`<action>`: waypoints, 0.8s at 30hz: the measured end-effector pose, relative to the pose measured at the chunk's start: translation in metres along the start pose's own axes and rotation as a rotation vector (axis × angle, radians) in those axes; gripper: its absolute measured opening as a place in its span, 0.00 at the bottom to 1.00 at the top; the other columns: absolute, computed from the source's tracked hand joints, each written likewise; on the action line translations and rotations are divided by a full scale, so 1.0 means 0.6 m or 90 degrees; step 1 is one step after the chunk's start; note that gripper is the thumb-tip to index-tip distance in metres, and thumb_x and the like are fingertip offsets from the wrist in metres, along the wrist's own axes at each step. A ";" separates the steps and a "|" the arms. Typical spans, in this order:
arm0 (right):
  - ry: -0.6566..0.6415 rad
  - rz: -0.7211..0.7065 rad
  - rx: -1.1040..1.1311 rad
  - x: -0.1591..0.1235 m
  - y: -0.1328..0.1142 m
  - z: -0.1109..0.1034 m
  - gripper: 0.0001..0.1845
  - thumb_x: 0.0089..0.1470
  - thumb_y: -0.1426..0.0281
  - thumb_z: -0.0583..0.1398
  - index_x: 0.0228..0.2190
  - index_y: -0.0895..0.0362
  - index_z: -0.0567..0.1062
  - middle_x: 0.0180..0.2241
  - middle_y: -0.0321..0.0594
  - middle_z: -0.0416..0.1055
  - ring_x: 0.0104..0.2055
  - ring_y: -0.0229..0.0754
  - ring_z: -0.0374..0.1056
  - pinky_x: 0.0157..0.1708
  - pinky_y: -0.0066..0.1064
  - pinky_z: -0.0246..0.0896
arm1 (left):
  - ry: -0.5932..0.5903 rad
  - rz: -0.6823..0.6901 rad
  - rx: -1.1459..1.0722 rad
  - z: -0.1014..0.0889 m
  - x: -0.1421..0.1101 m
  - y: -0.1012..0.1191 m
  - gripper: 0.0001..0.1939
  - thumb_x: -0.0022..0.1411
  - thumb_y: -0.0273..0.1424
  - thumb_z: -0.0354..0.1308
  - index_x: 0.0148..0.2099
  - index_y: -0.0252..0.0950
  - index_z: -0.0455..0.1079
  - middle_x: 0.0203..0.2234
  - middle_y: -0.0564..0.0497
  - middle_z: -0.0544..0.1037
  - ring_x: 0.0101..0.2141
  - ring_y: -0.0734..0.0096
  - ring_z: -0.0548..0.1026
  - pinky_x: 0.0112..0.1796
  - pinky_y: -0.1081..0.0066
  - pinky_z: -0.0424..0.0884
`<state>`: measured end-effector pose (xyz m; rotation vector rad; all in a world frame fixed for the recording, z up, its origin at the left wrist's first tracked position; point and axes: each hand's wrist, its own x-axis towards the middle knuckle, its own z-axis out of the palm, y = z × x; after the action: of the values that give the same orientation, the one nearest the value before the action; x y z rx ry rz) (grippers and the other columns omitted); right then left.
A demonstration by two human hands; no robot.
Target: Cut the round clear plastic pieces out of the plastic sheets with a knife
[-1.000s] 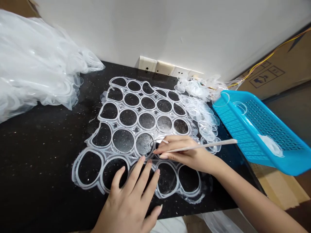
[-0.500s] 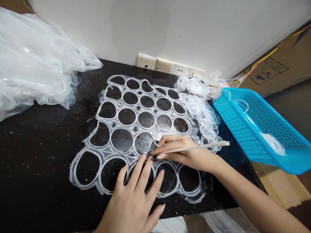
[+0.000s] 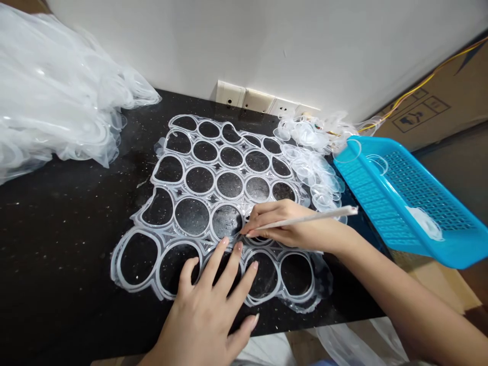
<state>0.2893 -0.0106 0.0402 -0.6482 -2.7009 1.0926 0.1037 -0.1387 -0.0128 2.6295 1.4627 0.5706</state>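
Observation:
On the black countertop lies a translucent plastic sheet point(image 3: 163, 235) with rows of round holes, each edged by a whitish ring. My left hand point(image 3: 209, 300) rests on its near rows, fingers spread and holding nothing. Between the thumb and fingers of my right hand point(image 3: 284, 223) is a thin, pale stick-like tool point(image 3: 318, 214), held like a pen and slanting up to the right. Its working end meets the sheet near a hole in the second row from the front; the tip itself is too small to make out.
Loose clear discs point(image 3: 312, 168) are heaped right of the sheet. A blue plastic basket point(image 3: 385, 198) holding thin white rings stands at the right. Layered plastic sheets point(image 3: 57, 96) are piled at the left. Wall sockets point(image 3: 259, 100) line the back, and a cardboard box point(image 3: 430, 107) stands behind the basket.
My right hand and the tool have shifted slightly up and the tool's low end has moved a little within the same area. My left hand stays nearly where it was.

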 end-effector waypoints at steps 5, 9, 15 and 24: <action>0.017 0.027 -0.008 0.002 0.005 -0.012 0.10 0.57 0.75 0.55 0.37 0.64 0.76 0.35 0.45 0.73 0.36 0.35 0.68 0.37 0.25 0.65 | -0.001 0.004 0.006 0.000 -0.003 -0.001 0.23 0.60 0.49 0.48 0.56 0.49 0.63 0.56 0.51 0.65 0.57 0.59 0.58 0.47 0.57 0.49; 0.009 0.025 -0.002 -0.002 0.009 -0.009 0.11 0.58 0.74 0.55 0.39 0.64 0.76 0.35 0.44 0.72 0.35 0.34 0.68 0.35 0.25 0.64 | 0.012 0.005 0.002 0.003 -0.005 -0.002 0.23 0.60 0.48 0.48 0.55 0.48 0.64 0.55 0.51 0.66 0.56 0.59 0.59 0.47 0.57 0.49; 0.024 0.039 -0.045 -0.017 0.005 0.004 0.13 0.58 0.71 0.55 0.43 0.61 0.75 0.37 0.45 0.69 0.38 0.36 0.66 0.38 0.27 0.62 | 0.002 0.012 -0.005 0.002 -0.004 -0.002 0.23 0.59 0.48 0.50 0.55 0.47 0.65 0.55 0.50 0.67 0.56 0.58 0.59 0.49 0.57 0.47; 0.064 0.032 0.002 -0.030 0.004 0.021 0.13 0.58 0.71 0.56 0.43 0.61 0.75 0.36 0.44 0.67 0.38 0.35 0.66 0.38 0.25 0.62 | -0.007 0.011 -0.002 0.003 0.000 -0.001 0.24 0.59 0.48 0.50 0.54 0.45 0.66 0.54 0.47 0.67 0.56 0.56 0.60 0.50 0.55 0.47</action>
<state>0.3024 -0.0250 0.0297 -0.7541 -2.6112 1.0468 0.1038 -0.1382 -0.0145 2.6420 1.4359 0.5586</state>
